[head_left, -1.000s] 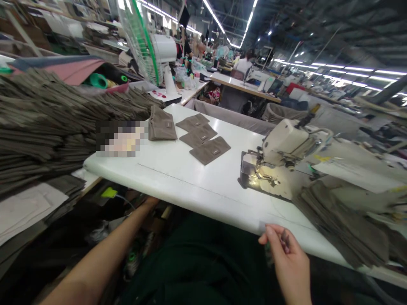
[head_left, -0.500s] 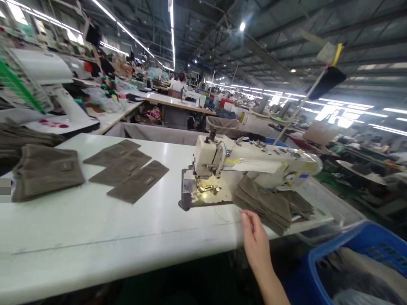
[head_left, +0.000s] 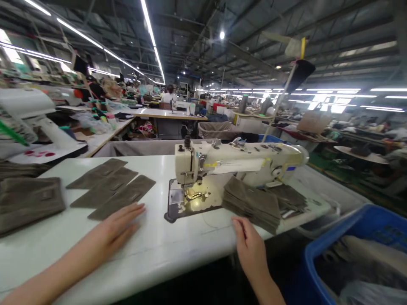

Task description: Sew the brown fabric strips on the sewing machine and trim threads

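Observation:
My left hand (head_left: 121, 226) is stretched over the table (head_left: 159, 258), its fingers extended beside the nearest of several brown fabric pieces (head_left: 127, 197); nothing shows in it. To the right, my right hand (head_left: 249, 241) hovers by the table's front edge, thumb and fingers slightly apart and holding nothing visible, just in front of a stack of brown pieces (head_left: 251, 203). Between and beyond the hands stands a white sewing machine (head_left: 238, 159), its needle area lit above a metal plate (head_left: 203, 203). A loose thread lies in front of the plate.
A thicker brown fabric pile (head_left: 30, 203) sits at the table's left end. At the lower right is a blue basket (head_left: 313, 258) with fabric and plastic inside. A thread stand pole (head_left: 280, 103) rises behind the machine. Other workstations fill the background.
My left hand has come into view from the lower left, near the fabric pieces. My right hand stays by the stack. The camera view has shifted slightly.

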Motion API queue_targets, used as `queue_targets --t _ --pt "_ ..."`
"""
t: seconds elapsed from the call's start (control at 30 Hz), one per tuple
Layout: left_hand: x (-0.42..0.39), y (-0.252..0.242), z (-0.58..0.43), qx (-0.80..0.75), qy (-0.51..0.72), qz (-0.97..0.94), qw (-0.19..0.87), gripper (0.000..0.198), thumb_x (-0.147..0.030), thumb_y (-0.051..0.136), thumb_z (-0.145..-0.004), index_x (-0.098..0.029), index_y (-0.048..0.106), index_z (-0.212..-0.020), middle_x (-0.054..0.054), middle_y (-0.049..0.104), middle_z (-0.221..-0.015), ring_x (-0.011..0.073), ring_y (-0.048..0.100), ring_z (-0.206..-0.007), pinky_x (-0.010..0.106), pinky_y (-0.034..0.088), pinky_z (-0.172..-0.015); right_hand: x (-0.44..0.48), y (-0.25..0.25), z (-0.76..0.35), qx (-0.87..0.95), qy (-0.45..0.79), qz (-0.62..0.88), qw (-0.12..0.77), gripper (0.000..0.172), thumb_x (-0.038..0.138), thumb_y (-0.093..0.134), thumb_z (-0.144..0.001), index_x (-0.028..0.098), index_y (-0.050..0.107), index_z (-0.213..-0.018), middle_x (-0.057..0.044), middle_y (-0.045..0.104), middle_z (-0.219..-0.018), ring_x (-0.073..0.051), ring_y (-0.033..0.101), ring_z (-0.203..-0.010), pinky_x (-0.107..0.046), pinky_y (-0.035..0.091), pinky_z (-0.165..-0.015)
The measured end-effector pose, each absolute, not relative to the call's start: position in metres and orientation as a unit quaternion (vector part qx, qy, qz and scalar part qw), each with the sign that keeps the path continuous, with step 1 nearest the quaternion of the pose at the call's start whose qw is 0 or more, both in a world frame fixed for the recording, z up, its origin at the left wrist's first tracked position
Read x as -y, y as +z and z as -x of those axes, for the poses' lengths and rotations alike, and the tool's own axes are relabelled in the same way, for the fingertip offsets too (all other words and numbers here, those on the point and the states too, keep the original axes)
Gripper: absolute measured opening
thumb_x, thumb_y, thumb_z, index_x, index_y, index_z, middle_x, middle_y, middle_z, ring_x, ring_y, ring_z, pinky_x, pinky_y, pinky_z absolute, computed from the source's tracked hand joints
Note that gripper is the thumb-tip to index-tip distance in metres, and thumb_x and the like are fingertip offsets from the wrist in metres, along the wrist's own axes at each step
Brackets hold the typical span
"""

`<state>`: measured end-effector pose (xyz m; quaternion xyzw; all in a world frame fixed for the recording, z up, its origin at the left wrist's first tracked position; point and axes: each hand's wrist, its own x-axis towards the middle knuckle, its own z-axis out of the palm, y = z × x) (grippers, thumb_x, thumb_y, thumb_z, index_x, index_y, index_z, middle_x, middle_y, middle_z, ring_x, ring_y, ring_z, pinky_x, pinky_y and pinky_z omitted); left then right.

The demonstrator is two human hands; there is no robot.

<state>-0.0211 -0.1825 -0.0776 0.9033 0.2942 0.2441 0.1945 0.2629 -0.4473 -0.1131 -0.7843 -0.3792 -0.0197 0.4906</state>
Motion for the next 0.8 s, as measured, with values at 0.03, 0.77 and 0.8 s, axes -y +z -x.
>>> queue_targets --t 0.03,0.77,0.8 --pt "0.168 -0.078 0.011 -0.286 0.205 -0.920 0.170 0.050 -0.054 0.055 -0.083 -0.028 0.072 -0.123 0.006 0.066 -0.136 0.0335 0.060 -0.126 0.046 0.042 -0.112 0.449 -0.109 -0.266 0.391 -0.035 0.780 0.487 0.035 0.044 0.041 -0.100 0.023 0.068 -0.098 -0.006 0.073 -0.099 -0.021 0.069 -0.095 -0.029 0.051 -0.082" --pt "0.287 -0.084 -0.125 -0.116 0.146 -0.954 0.236 0.044 -0.022 0.053 -0.091 -0.016 0.064 -0.133 0.016 0.055 -0.147 0.0329 0.047 -0.138 0.050 0.036 -0.117 0.446 -0.076 -0.251 0.557 0.121 0.776 0.270 0.010 0.014 0.066 -0.077 0.021 0.066 -0.069 0.002 0.066 -0.067 -0.016 0.063 -0.062 -0.023 0.041 -0.056" --pt "0.299 -0.090 -0.124 -0.105 0.136 -0.951 0.258 0.047 -0.023 0.058 -0.088 -0.018 0.062 -0.135 0.015 0.053 -0.148 0.0338 0.046 -0.139 0.050 0.036 -0.117 0.461 -0.070 -0.258 0.557 0.198 0.749 0.298 0.010 0.020 0.068 -0.079 0.021 0.067 -0.069 0.004 0.065 -0.065 -0.014 0.061 -0.059 -0.021 0.039 -0.053"
